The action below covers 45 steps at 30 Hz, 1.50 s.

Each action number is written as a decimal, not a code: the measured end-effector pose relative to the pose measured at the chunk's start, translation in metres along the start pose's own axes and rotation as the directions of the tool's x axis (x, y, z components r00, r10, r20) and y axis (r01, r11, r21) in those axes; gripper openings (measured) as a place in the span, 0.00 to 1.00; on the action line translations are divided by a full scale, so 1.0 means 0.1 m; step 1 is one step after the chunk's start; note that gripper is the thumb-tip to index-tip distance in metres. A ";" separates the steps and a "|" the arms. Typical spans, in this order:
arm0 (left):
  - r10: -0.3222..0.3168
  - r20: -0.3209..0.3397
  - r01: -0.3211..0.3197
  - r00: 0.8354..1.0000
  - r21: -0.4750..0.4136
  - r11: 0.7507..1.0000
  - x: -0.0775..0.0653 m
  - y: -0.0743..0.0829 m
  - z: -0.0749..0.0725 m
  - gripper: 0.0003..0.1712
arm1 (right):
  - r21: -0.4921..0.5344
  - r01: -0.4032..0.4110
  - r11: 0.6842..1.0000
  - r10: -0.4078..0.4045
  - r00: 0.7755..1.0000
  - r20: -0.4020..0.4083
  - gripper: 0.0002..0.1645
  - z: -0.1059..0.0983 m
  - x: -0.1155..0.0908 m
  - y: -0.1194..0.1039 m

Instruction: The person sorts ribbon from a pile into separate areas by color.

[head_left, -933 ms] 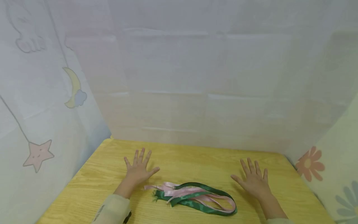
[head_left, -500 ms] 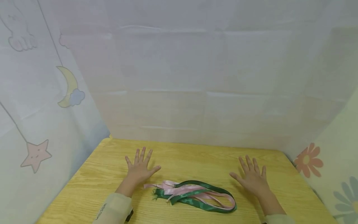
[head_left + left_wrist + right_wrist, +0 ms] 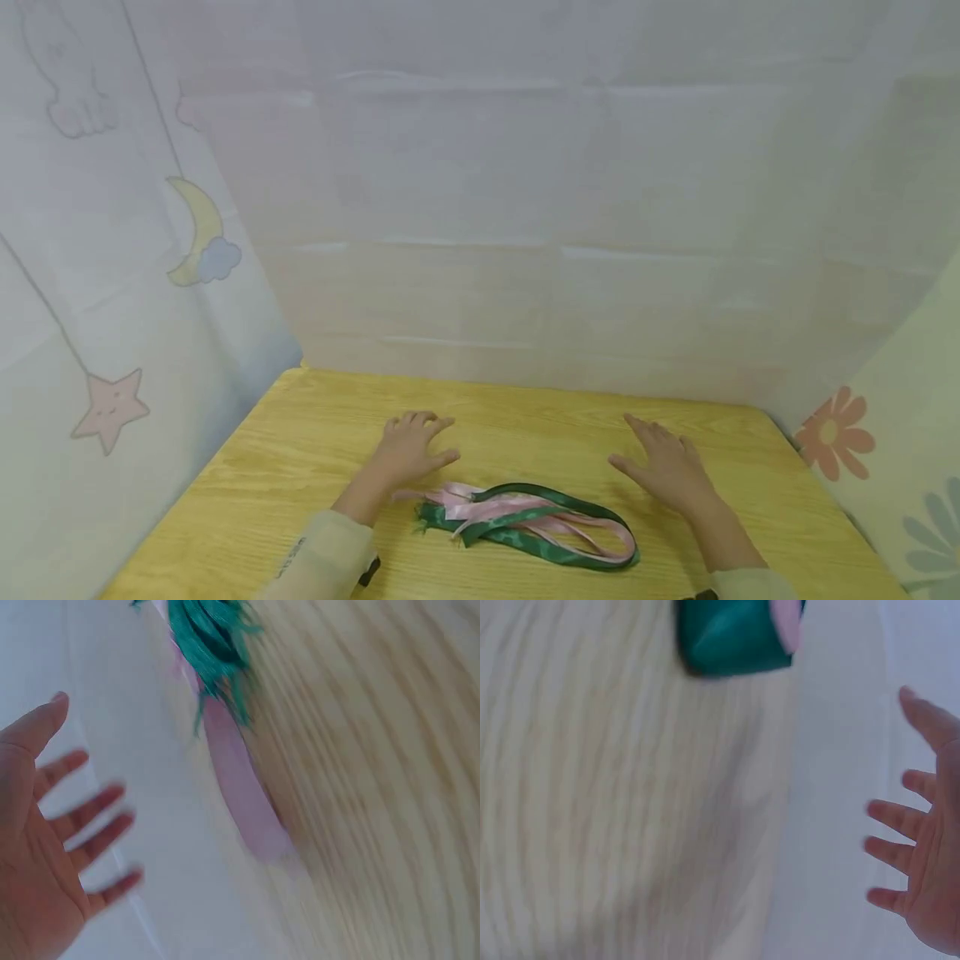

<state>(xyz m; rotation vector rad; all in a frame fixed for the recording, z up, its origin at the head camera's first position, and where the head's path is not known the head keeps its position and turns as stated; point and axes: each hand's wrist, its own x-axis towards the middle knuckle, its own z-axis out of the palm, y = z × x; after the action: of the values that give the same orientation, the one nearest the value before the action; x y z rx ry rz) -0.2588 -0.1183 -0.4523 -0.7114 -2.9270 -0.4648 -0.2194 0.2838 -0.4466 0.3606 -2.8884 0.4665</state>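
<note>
A: Where do we log the ribbon bundle [image 3: 510, 522]?
B: Pink and green, lying on the table [image 3: 247, 500], looped.
A: Hands?
B: We've got left hand [image 3: 410, 450] released, fingers loosely bent, near the bundle's frayed ends. Right hand [image 3: 667, 471] released too, fingers apart, near the bundle's looped end. We see neither touching the bundle.

A yellow wood-grained table [image 3: 525, 429] is backed and flanked by creased pale sheeting [image 3: 480, 200], possibly printed cloth.
</note>
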 end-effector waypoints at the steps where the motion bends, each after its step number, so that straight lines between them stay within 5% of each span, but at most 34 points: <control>1: 0.035 0.028 -0.034 0.999 -0.037 0.999 0.01 0.04 0.02 0.29 | 0.013 0.015 1.000 -0.015 1.000 -0.001 0.45 0.00 0.01 -0.04; 5: 0.145 0.121 -0.121 0.982 -0.189 0.975 0.04 0.18 0.08 0.17 | 0.078 0.032 0.996 -0.035 0.999 0.042 0.34 0.02 0.03 -0.17; 8: 0.175 0.153 -0.140 0.973 -0.217 0.966 0.06 0.26 0.13 0.13 | 0.117 0.013 0.993 -0.022 0.997 0.070 0.28 0.05 0.04 -0.25; 23: 0.157 0.259 -0.097 0.953 -0.229 0.968 0.11 0.38 0.23 0.07 | 0.216 0.076 0.973 -0.110 0.983 0.147 0.15 0.18 0.10 -0.41; 38: 0.150 0.266 -0.105 0.952 -0.175 0.979 0.11 0.40 0.29 0.04 | 0.245 0.067 0.967 -0.118 0.973 0.199 0.18 0.22 0.11 -0.52; 45: 0.228 0.219 -0.199 0.949 -0.147 0.969 0.15 0.43 0.31 0.02 | 0.255 0.121 0.959 -0.173 0.966 0.192 0.16 0.26 0.17 -0.62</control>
<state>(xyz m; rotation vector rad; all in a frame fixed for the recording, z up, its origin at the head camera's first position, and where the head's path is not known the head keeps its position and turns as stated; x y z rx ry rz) -0.2525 -0.0657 -0.4677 -1.1625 -3.0028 -0.5786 -0.2227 0.2149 -0.4491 0.7005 -2.9808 0.8017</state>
